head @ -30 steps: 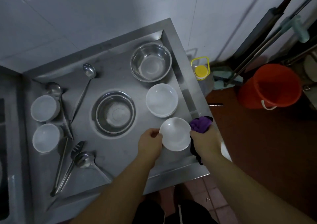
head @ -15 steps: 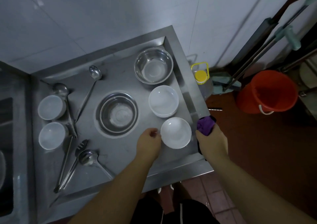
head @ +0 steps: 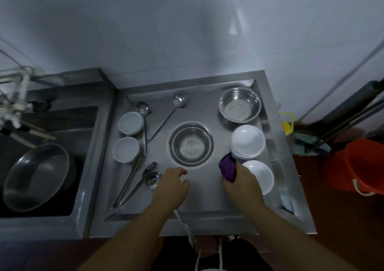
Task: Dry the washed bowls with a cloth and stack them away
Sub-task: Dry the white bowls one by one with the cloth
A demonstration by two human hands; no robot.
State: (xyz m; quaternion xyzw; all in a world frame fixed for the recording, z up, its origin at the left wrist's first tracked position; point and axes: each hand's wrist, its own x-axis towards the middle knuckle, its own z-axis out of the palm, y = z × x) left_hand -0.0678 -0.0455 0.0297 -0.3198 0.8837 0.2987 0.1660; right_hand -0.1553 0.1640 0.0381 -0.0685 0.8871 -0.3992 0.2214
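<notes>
My right hand grips a bunched purple cloth over the steel counter. Just right of that hand a white bowl sits alone on the counter, partly hidden by my wrist. Behind it stands a stack of white bowls. My left hand hovers above the counter with loosely curled fingers and holds nothing. Two more white bowls sit at the counter's left side.
Two steel bowls sit at back right and centre. Ladles, tongs and a slotted spoon lie at left. A sink with a large steel basin is at far left; an orange bucket stands on the floor at right.
My left hand let go of the white bowl, which now rests on the counter, and moved left. My right hand with the cloth shifted left. The camera swung left, showing the sink.
</notes>
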